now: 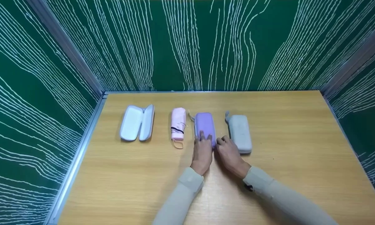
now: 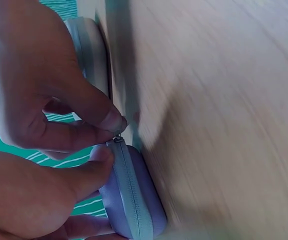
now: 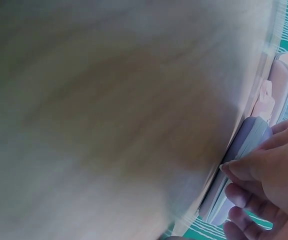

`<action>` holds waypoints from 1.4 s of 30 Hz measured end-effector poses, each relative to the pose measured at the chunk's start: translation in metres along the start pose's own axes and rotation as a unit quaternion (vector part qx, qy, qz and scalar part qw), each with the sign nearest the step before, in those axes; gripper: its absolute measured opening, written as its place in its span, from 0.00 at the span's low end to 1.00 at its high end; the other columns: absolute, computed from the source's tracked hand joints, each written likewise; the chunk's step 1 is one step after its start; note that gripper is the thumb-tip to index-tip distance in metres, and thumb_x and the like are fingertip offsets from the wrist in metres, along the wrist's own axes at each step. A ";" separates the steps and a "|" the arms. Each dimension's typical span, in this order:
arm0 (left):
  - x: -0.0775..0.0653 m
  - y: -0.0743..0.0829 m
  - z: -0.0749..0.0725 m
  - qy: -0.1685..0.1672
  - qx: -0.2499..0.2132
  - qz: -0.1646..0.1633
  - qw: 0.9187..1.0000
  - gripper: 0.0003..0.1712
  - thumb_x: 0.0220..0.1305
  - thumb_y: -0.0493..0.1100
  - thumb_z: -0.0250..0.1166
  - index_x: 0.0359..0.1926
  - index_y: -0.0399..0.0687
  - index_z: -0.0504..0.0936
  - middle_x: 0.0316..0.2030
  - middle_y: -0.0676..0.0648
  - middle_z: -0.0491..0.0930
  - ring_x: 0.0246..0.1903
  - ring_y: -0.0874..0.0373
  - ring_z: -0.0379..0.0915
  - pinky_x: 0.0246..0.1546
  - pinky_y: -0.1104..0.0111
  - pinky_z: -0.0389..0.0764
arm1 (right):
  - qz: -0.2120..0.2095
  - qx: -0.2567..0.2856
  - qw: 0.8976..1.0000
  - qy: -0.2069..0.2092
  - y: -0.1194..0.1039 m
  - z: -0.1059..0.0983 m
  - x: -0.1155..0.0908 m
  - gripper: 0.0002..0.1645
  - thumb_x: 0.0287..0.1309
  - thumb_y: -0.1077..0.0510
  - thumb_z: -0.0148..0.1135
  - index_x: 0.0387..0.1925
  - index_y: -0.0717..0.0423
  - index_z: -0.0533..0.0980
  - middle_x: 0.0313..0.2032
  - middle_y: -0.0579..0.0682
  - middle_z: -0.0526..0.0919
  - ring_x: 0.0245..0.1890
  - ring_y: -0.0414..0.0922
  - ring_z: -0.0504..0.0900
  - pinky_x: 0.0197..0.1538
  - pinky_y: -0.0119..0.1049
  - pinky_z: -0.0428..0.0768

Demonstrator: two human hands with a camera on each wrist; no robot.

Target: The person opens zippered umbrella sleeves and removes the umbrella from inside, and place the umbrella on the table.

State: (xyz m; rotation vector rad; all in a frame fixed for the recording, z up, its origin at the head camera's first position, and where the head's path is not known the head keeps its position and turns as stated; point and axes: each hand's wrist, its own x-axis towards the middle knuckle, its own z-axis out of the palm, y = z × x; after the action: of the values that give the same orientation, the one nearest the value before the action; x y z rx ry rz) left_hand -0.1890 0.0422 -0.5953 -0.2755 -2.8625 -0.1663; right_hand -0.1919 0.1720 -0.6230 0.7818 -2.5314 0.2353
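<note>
A purple zippered case lies on the table between a pink folded umbrella and a grey zippered case. My left hand holds the purple case at its near end, fingers on the top and thumb against the side by the zipper. Beside it, my right hand pinches the small zipper pull at the case's near corner. The zipper track looks closed along the part in sight. The case's far end is hidden in the left wrist view.
Left of the purple case lies the pink folded umbrella with a dark strap and wrist loop. Farther left, a pale glasses case stands with its lid open. Green walls with white lines enclose the wooden table at the back and sides.
</note>
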 end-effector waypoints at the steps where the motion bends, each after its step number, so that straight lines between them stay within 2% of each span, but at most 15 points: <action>1: 0.000 0.000 0.000 -0.001 0.004 0.001 1.000 0.25 0.65 0.42 0.71 0.63 0.50 0.85 0.63 0.32 0.80 0.50 0.41 0.82 0.44 0.62 0.87 | -0.001 0.003 1.000 0.001 -0.001 0.000 0.000 0.04 0.52 0.75 0.69 0.28 0.67 0.85 0.33 0.56 0.80 0.35 0.56 0.75 0.37 0.49 0.79; 7: -0.002 0.002 -0.002 -0.013 0.042 0.012 0.999 0.24 0.72 0.37 0.59 0.66 0.49 0.83 0.64 0.32 0.79 0.58 0.40 0.80 0.50 0.61 0.85 | -0.012 0.021 1.000 0.004 -0.003 0.001 0.001 0.05 0.50 0.75 0.67 0.31 0.69 0.86 0.35 0.57 0.82 0.36 0.56 0.75 0.38 0.49 0.79; 11: 0.000 0.004 -0.001 -0.012 0.047 0.015 0.999 0.24 0.72 0.36 0.59 0.67 0.46 0.82 0.64 0.31 0.79 0.61 0.40 0.79 0.52 0.60 0.84 | -0.006 0.021 1.000 -0.001 -0.004 0.001 0.000 0.06 0.51 0.75 0.67 0.32 0.69 0.86 0.36 0.57 0.82 0.36 0.56 0.76 0.38 0.49 0.79; 19: 0.000 0.006 0.001 -0.006 0.041 0.009 0.999 0.23 0.72 0.36 0.60 0.66 0.47 0.83 0.64 0.30 0.79 0.58 0.39 0.80 0.50 0.62 0.86 | 0.012 0.013 1.000 -0.009 -0.002 0.000 -0.001 0.05 0.50 0.75 0.69 0.30 0.68 0.87 0.34 0.58 0.83 0.35 0.58 0.77 0.37 0.49 0.81; 22: 0.002 0.002 -0.001 0.013 0.038 0.031 0.999 0.20 0.70 0.36 0.62 0.61 0.46 0.86 0.61 0.30 0.80 0.58 0.40 0.80 0.46 0.65 0.87 | 0.017 0.003 1.000 -0.009 -0.001 0.000 -0.001 0.04 0.51 0.74 0.69 0.28 0.66 0.87 0.34 0.56 0.83 0.36 0.57 0.77 0.37 0.49 0.81; 25: 0.005 -0.006 -0.003 0.020 0.020 0.070 0.997 0.16 0.67 0.35 0.64 0.55 0.43 0.88 0.60 0.33 0.81 0.61 0.42 0.77 0.42 0.66 0.88 | 0.021 -0.007 1.000 -0.012 -0.001 -0.001 -0.001 0.04 0.53 0.72 0.69 0.28 0.65 0.86 0.34 0.56 0.83 0.37 0.57 0.77 0.37 0.49 0.81; 27: 0.009 -0.013 -0.005 0.010 0.003 0.102 0.995 0.16 0.67 0.34 0.64 0.53 0.42 0.89 0.61 0.37 0.81 0.63 0.44 0.76 0.44 0.66 0.89 | 0.025 -0.011 1.000 -0.015 -0.001 -0.002 -0.001 0.04 0.53 0.72 0.69 0.27 0.65 0.86 0.33 0.56 0.83 0.37 0.57 0.77 0.36 0.49 0.81; 31: 0.013 -0.023 -0.005 -0.027 -0.018 0.144 0.989 0.18 0.67 0.31 0.62 0.56 0.42 0.88 0.64 0.43 0.79 0.65 0.48 0.74 0.49 0.64 0.88 | 0.026 -0.014 0.999 -0.020 -0.001 -0.003 0.000 0.04 0.52 0.74 0.69 0.27 0.66 0.86 0.34 0.56 0.83 0.37 0.57 0.77 0.36 0.49 0.81; 34: 0.014 -0.025 -0.005 -0.030 -0.017 0.154 0.988 0.20 0.66 0.31 0.63 0.57 0.41 0.86 0.64 0.43 0.79 0.63 0.48 0.75 0.47 0.65 0.88 | 0.028 -0.017 0.999 -0.022 0.000 -0.003 0.000 0.04 0.52 0.74 0.69 0.28 0.67 0.86 0.34 0.57 0.84 0.37 0.57 0.77 0.37 0.48 0.81; 39: 0.012 -0.021 0.000 0.009 0.002 0.145 0.989 0.20 0.64 0.32 0.65 0.56 0.42 0.87 0.62 0.43 0.81 0.61 0.49 0.77 0.42 0.68 0.88 | 0.033 -0.025 0.999 -0.008 0.001 -0.002 0.000 0.04 0.51 0.74 0.68 0.29 0.68 0.86 0.33 0.57 0.83 0.36 0.56 0.77 0.37 0.47 0.81; 42: 0.010 -0.018 0.002 0.014 0.006 0.136 0.991 0.19 0.64 0.33 0.66 0.56 0.42 0.87 0.63 0.42 0.81 0.61 0.48 0.77 0.41 0.67 0.89 | 0.036 -0.027 0.999 0.003 0.001 0.000 -0.001 0.04 0.52 0.74 0.67 0.30 0.68 0.86 0.33 0.57 0.82 0.36 0.56 0.77 0.37 0.47 0.81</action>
State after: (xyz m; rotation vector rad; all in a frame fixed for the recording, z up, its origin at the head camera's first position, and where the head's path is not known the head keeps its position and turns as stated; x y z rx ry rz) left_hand -0.2025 0.0264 -0.5963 -0.6492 -2.7623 -0.0999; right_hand -0.1916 0.1736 -0.6232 0.6686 -2.5526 0.1927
